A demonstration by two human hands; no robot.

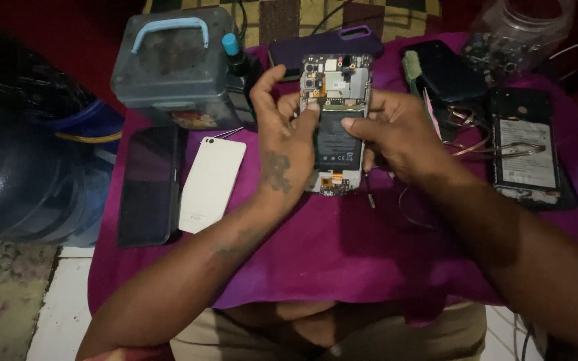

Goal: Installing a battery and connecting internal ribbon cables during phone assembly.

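While both thumbs press its battery (334, 140), curled fingers (376, 107) clasp the opened phone (336, 87).

Magenta cloth (342, 247), white back cover (212, 184)

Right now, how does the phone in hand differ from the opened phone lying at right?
The held phone is gripped upright by the left hand and right hand; the opened phone at right lies flat on the purple cloth, untouched. Tweezers rest on the latter only. Both have backs removed.
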